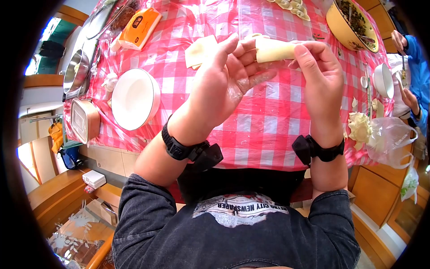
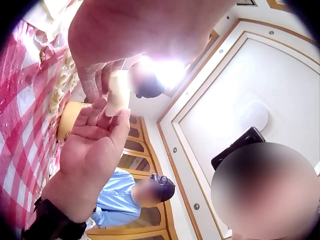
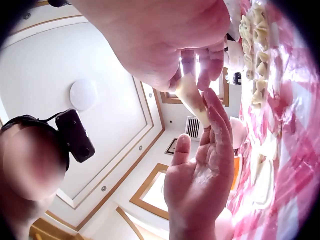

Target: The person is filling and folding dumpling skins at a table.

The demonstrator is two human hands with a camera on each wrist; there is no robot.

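A pale folded dough wrapper (image 1: pixel 274 50) is held above the table between both hands. My left hand (image 1: pixel 217 87) lies palm up, its fingers stretched toward the wrapper's left end; flour marks the palm. My right hand (image 1: pixel 321 76) pinches the wrapper's right end between thumb and fingers. The left wrist view has the wrapper (image 2: pixel 118 92) between the left hand (image 2: pixel 145 30) above and the right hand (image 2: pixel 90 150) below. In the right wrist view, the wrapper (image 3: pixel 191 97) tapers from the right hand's grip toward the left fingertips. Flat wrappers (image 1: pixel 199 51) lie beyond the left wrist.
Folded dumplings (image 1: pixel 293 8) sit at the far edge, beside a yellow bowl (image 1: pixel 333 27) of dark green filling. A white bowl (image 1: pixel 134 99), garlic (image 1: pixel 109 82) and an orange tissue pack (image 1: pixel 140 28) are on the left. Another person's blue sleeve (image 1: pixel 417 67) shows at right.
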